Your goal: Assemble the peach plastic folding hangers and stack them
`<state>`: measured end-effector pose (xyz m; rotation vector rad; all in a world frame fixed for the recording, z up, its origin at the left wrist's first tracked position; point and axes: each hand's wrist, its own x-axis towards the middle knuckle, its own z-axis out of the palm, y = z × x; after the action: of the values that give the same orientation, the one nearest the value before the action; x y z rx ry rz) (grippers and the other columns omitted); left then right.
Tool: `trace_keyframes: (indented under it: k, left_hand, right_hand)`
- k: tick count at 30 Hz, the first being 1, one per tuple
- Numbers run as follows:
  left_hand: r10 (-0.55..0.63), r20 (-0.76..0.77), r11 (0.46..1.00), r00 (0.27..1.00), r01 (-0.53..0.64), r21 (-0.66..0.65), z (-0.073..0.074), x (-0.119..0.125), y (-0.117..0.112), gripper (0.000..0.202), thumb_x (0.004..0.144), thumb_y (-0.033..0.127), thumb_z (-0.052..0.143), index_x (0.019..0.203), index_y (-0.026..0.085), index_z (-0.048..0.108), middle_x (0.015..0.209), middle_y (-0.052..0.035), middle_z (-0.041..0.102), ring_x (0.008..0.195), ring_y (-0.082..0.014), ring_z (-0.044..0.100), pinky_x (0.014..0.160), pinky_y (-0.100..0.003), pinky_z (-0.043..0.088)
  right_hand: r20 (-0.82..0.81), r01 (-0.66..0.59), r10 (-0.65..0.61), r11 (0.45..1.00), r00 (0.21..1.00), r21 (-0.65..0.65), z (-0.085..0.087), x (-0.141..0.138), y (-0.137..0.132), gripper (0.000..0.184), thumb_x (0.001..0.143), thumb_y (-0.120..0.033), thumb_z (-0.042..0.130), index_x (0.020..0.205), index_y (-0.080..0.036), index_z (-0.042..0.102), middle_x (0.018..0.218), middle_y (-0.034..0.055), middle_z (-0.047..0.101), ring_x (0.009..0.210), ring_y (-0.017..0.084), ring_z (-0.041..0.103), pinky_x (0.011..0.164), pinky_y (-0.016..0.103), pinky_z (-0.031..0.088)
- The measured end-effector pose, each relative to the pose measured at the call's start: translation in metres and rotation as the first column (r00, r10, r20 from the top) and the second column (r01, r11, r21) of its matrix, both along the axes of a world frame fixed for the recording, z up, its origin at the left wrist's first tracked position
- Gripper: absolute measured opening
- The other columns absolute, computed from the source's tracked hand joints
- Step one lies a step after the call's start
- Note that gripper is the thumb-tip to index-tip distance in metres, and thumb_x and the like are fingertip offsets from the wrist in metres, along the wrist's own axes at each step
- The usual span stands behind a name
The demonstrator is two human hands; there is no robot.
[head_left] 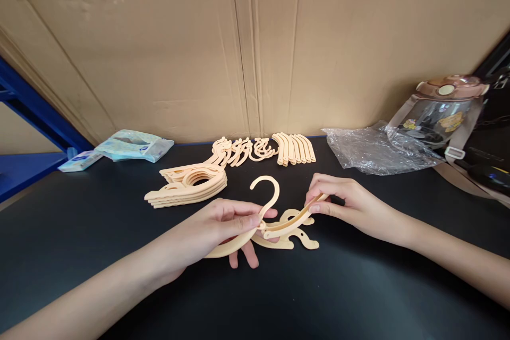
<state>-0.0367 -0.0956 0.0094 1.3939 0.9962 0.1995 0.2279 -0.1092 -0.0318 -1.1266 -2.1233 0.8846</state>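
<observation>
My left hand [229, 226] pinches a cream plastic hanger hook [274, 191] together with a curved hanger arm [229, 248] near their joint. Between the thumb and fingers of my right hand [338, 199] is the end of another curved hanger arm [292, 223]. The near end of that arm meets the hook's base by my left thumb; whether they are joined I cannot tell. Below and behind my hands, more cream hanger pieces [305, 239] lie on the black table, partly hidden.
A stack of cream hangers [189, 191] lies left of centre. Behind are loose hooks [261, 150] and a row of hanger arms [295, 149]. A clear plastic bag [378, 149] and a strapped water bottle [434, 117] are at right, a tissue pack [133, 146] at left. Cardboard [179, 53] stands behind.
</observation>
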Motion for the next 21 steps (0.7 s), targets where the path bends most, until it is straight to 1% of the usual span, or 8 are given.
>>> trace_keyframes:
  k: [5, 11, 13, 16, 18, 21]
  left_hand:
    - [0.006, 0.018, 1.0, 1.0, -0.006, -0.01, -0.001, -0.002, 0.001, 0.041, 0.094, 0.043, 0.053, 0.126, 0.02, 0.061, 0.063, -0.0011, 0.068, 0.063, -0.0126, 0.063, 0.054, -0.017, 0.046]
    - [-0.029, 0.061, 0.999, 0.998, 0.031, -0.023, -0.005, -0.006, 0.002, 0.038, 0.095, 0.04, 0.052, 0.125, 0.02, 0.062, 0.057, 0.0003, 0.066, 0.054, -0.01, 0.062, 0.049, -0.015, 0.044]
    - [-0.022, 0.08, 0.999, 0.997, 0.024, -0.024, -0.007, -0.007, 0.003, 0.035, 0.095, 0.038, 0.053, 0.123, 0.021, 0.063, 0.063, 0.0002, 0.068, 0.057, -0.0101, 0.064, 0.049, -0.014, 0.044]
    - [-0.032, 0.099, 0.999, 0.995, 0.034, -0.013, -0.009, -0.006, 0.004, 0.031, 0.093, 0.036, 0.056, 0.121, 0.025, 0.065, 0.083, -0.0011, 0.073, 0.065, -0.0105, 0.067, 0.05, -0.014, 0.046]
    - [-0.053, 0.095, 0.999, 0.994, 0.053, -0.006, -0.01, -0.006, 0.003, 0.03, 0.093, 0.036, 0.057, 0.12, 0.027, 0.066, 0.094, -0.0017, 0.073, 0.067, -0.0101, 0.068, 0.051, -0.014, 0.046]
    - [-0.085, 0.091, 0.996, 0.992, 0.085, 0.002, -0.01, -0.006, 0.002, 0.027, 0.092, 0.036, 0.057, 0.116, 0.028, 0.068, 0.103, -0.0023, 0.073, 0.067, -0.0095, 0.068, 0.051, -0.014, 0.046]
  right_hand:
    - [0.008, 0.009, -0.009, 1.0, 1.0, -0.009, 0.0, 0.0, 0.0, 0.028, 0.093, -0.043, 0.054, 0.086, -0.019, 0.065, 0.086, 0.0021, 0.058, 0.073, 0.013, 0.058, 0.068, 0.027, 0.045]
    - [0.028, 0.019, -0.019, 1.0, 0.999, -0.01, 0.003, 0.0, -0.002, 0.026, 0.093, -0.041, 0.054, 0.086, -0.019, 0.066, 0.082, 0.001, 0.06, 0.072, 0.013, 0.058, 0.066, 0.026, 0.042]
    - [0.024, 0.021, -0.021, 1.0, 0.999, -0.009, 0.002, 0.0, -0.002, 0.025, 0.093, -0.04, 0.054, 0.086, -0.02, 0.066, 0.083, 0.0008, 0.062, 0.073, 0.012, 0.058, 0.067, 0.025, 0.042]
    - [0.026, 0.027, -0.027, 1.0, 0.999, 0.001, 0.001, -0.001, -0.003, 0.025, 0.093, -0.042, 0.055, 0.087, -0.02, 0.066, 0.084, 0.0007, 0.061, 0.073, 0.012, 0.059, 0.067, 0.026, 0.042]
    - [0.034, 0.036, -0.036, 0.999, 0.999, 0.018, 0.0, -0.001, -0.003, 0.025, 0.093, -0.042, 0.054, 0.086, -0.021, 0.066, 0.084, 0.0007, 0.061, 0.073, 0.012, 0.058, 0.066, 0.026, 0.042]
    - [0.05, 0.043, -0.045, 0.998, 0.998, 0.048, 0.0, -0.002, -0.005, 0.026, 0.093, -0.042, 0.053, 0.086, -0.021, 0.066, 0.082, 0.001, 0.061, 0.071, 0.013, 0.058, 0.064, 0.026, 0.042]
